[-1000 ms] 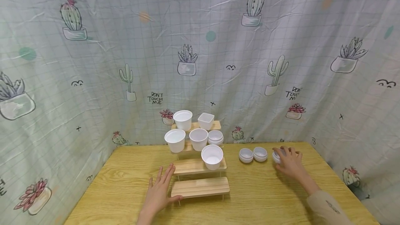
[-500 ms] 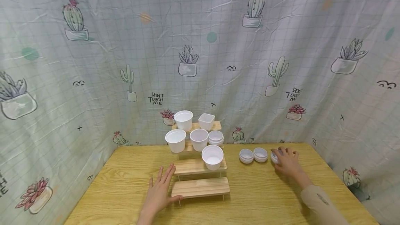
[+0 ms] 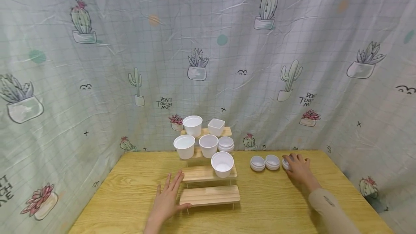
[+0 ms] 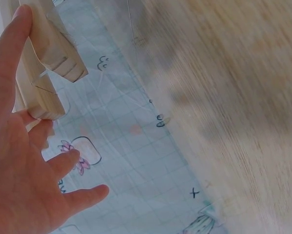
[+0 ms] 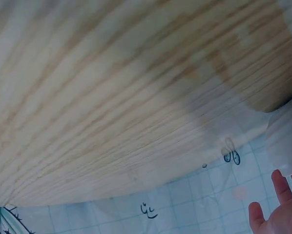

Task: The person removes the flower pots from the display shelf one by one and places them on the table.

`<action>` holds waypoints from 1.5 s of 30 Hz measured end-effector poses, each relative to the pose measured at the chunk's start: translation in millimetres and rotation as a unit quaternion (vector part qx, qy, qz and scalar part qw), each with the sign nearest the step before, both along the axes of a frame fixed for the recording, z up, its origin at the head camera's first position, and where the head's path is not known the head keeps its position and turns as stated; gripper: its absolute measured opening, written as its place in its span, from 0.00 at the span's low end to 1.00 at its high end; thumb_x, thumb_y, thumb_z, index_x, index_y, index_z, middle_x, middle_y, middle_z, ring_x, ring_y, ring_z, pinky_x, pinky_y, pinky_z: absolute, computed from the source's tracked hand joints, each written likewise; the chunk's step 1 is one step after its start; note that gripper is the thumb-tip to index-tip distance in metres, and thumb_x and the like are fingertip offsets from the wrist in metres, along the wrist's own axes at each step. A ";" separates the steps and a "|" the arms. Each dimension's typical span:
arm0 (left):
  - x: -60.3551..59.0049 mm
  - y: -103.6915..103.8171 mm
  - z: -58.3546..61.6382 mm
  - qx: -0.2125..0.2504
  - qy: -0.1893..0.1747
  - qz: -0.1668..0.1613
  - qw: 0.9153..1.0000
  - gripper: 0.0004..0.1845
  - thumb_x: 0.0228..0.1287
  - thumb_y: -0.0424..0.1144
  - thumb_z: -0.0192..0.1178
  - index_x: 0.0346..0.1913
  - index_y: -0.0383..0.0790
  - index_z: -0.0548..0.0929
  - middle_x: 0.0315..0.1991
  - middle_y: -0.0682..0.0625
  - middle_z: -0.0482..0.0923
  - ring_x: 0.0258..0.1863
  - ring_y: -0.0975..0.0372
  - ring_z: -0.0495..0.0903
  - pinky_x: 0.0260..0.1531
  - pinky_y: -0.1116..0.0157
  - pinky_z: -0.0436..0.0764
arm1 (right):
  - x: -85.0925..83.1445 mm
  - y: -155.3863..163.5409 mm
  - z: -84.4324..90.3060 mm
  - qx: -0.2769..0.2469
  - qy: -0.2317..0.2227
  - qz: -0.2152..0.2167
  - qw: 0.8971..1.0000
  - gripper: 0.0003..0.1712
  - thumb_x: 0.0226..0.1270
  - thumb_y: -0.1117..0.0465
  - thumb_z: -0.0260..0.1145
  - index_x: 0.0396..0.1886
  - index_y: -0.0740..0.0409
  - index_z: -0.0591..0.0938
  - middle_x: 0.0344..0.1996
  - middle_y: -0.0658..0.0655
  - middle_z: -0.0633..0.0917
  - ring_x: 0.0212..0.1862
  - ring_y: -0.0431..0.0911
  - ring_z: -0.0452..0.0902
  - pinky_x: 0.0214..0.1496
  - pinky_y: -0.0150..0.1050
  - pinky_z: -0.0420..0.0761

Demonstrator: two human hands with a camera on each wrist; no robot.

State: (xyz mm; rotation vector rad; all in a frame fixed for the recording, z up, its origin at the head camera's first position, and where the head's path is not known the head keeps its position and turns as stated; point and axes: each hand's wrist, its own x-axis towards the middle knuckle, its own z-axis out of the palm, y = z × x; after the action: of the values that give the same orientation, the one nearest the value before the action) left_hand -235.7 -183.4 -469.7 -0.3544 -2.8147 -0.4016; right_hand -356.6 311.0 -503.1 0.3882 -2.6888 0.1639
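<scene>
My left hand (image 3: 167, 198) lies flat on the wooden table (image 3: 130, 190), fingers spread, with the thumb against the lowest step of a wooden tiered stand (image 3: 209, 195). In the left wrist view the left hand (image 4: 24, 165) is open beside the stand's edge (image 4: 43, 63). My right hand (image 3: 297, 168) is curled over a small white dish (image 3: 285, 164) at the back right of the table. The right wrist view shows only its fingertips (image 5: 278, 214) and a blurred white dish (image 5: 285, 136). Two more small dishes (image 3: 258, 163) (image 3: 272, 161) sit just to the left of it.
White cups stand on the stand's steps: one (image 3: 222, 163) on the second step, two (image 3: 184, 146) (image 3: 208, 145) and stacked dishes (image 3: 225, 143) above, a round cup (image 3: 192, 125) and a square one (image 3: 216, 126) on top. A cactus-print cloth (image 3: 97, 82) hangs around the table.
My right hand and the dish under it have shifted slightly left, toward the two other dishes. The left hand has not moved.
</scene>
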 end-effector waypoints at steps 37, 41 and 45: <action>-0.9 0.6 -0.8 0.001 0.008 0.000 1.000 0.56 0.32 0.66 0.65 0.69 0.50 0.53 0.70 0.55 0.49 0.68 0.46 0.49 0.57 0.34 0.51 | -16.5 -1.1 -5.5 -0.006 -0.014 -0.016 1.000 0.33 0.46 0.56 0.71 0.54 0.55 0.71 0.47 0.67 0.73 0.47 0.64 0.66 0.38 0.64 0.63; -0.6 0.6 -1.2 0.000 0.008 -0.001 1.000 0.56 0.32 0.66 0.64 0.69 0.50 0.53 0.70 0.55 0.49 0.68 0.46 0.49 0.57 0.33 0.52 | -14.8 -1.3 -4.6 -0.005 -0.013 -0.017 1.000 0.33 0.46 0.55 0.71 0.54 0.55 0.71 0.47 0.68 0.72 0.48 0.65 0.65 0.38 0.63 0.63; -0.1 0.7 -1.9 -0.003 0.011 -0.002 1.000 0.56 0.32 0.67 0.64 0.69 0.50 0.53 0.70 0.53 0.50 0.68 0.45 0.50 0.56 0.33 0.53 | -10.5 -2.0 -2.4 -0.011 -0.005 -0.010 1.000 0.34 0.45 0.56 0.71 0.55 0.55 0.70 0.48 0.69 0.71 0.47 0.65 0.65 0.37 0.61 0.62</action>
State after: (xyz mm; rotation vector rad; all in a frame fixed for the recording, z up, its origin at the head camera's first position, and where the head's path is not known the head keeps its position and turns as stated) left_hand -235.8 -182.7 -471.6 -0.3645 -2.7940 -0.3889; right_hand -367.1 309.0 -505.5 0.3531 -2.6983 0.1905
